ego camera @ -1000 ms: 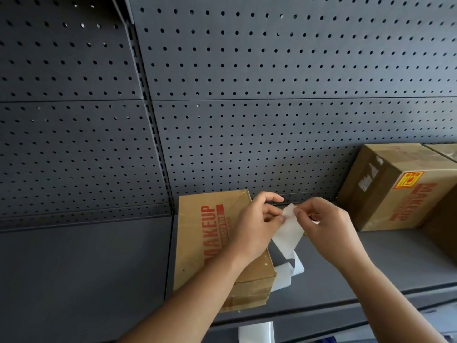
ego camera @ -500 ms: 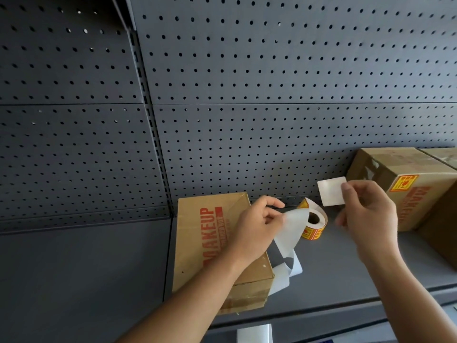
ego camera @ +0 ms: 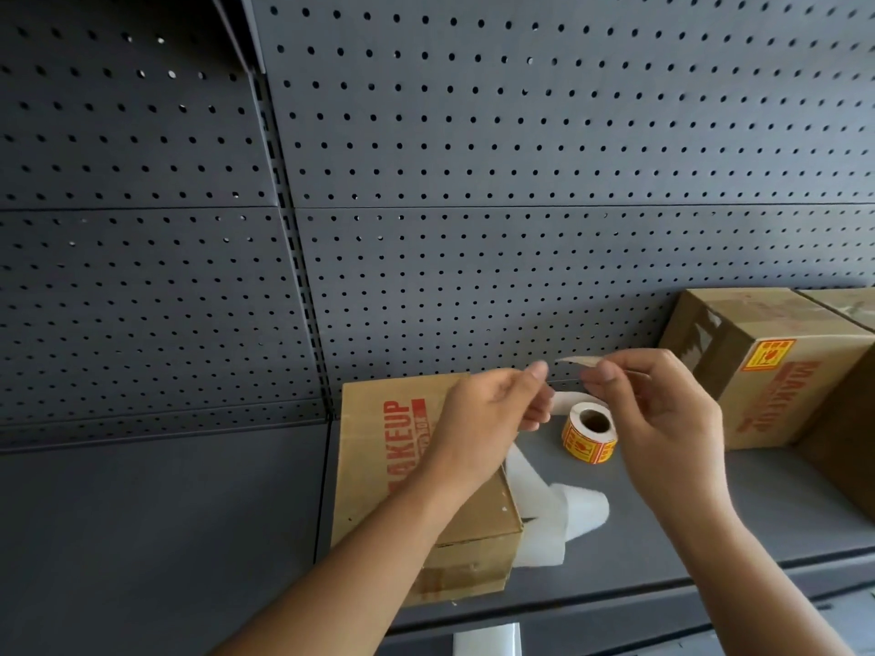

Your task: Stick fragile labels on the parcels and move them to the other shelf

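Pinching a peeled fragile label [ego camera: 575, 361] between thumb and forefinger, the right hand [ego camera: 663, 419] is holding it edge-on to the camera, so its printed face is not showing. Just left of that pinch, the left hand [ego camera: 487, 414] is curling its fingers round the white backing strip [ego camera: 544, 508] and raising its thumb toward the label's free end. The strip is trailing down below the grip and lying in loose folds on the shelf [ego camera: 710, 504]. The unlabelled parcel [ego camera: 379, 471] is sitting down and left of the pinch, under the left forearm. The label roll [ego camera: 589, 433] is standing directly below the pinch. A labelled parcel [ego camera: 805, 395] is resting to the right of the grip, already carrying its sticker [ego camera: 768, 355].

Risks, as judged:
- The label is hanging free by one end. If that end is folding over or catching the left thumb, the adhesive is bonding in the wrong place and the label is being wasted.
- The left forearm is covering much of the parcel's top. Unless it is clearing away, the label is likely going down crooked or creased.
- The strip is linking the left hand to the roll. Any tug is risking pulling the roll off the shelf edge.
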`<control>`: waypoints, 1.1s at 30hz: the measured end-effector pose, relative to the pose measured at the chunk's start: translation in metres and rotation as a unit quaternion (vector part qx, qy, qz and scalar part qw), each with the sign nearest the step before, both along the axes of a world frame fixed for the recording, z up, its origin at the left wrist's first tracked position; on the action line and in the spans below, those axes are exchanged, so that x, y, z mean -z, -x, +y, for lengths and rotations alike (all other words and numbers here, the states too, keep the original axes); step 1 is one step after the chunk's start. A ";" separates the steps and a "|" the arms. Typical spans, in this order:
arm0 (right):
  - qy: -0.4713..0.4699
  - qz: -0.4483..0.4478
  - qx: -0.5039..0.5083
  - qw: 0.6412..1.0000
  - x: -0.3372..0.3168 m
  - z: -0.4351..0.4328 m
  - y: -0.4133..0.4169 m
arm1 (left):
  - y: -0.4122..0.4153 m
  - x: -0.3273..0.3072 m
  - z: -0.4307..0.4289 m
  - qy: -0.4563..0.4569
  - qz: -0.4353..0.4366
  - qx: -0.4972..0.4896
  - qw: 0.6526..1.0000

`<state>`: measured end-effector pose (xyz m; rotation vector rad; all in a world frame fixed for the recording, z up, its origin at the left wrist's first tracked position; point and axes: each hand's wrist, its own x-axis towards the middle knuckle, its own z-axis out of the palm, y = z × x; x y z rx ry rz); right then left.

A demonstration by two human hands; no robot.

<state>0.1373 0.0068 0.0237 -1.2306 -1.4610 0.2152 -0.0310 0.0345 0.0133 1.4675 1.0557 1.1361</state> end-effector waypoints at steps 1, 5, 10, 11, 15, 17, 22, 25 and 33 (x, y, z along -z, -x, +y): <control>-0.020 -0.039 -0.001 0.999 0.000 -0.001 0.004 | 0.003 -0.005 -0.002 0.045 -0.058 0.006 0.997; -0.069 -0.103 -0.042 0.991 0.007 0.000 0.023 | 0.019 -0.015 -0.007 0.134 -0.159 0.006 0.978; -0.063 -0.164 -0.099 0.979 0.011 0.003 0.042 | 0.043 -0.015 -0.008 0.168 -0.207 -0.041 0.963; -0.051 -0.169 -0.126 0.976 0.011 0.004 0.045 | 0.048 -0.015 -0.008 0.172 -0.212 -0.048 0.961; 0.082 -0.040 -0.241 0.966 0.012 0.006 0.058 | 0.072 -0.013 -0.009 0.171 -0.190 -0.085 0.963; 0.181 0.078 -0.259 0.946 0.010 0.007 0.067 | 0.085 -0.011 -0.010 0.164 -0.158 -0.088 0.970; 0.325 0.148 -0.246 0.901 0.007 0.024 0.092 | 0.111 -0.006 -0.015 0.155 -0.088 -0.092 0.980; 0.343 0.150 -0.250 0.893 0.009 0.033 0.104 | 0.124 -0.005 -0.015 0.147 -0.042 -0.108 0.982; 0.346 0.050 -0.238 0.906 0.013 0.059 0.133 | 0.150 0.010 0.007 0.050 0.155 -0.209 0.964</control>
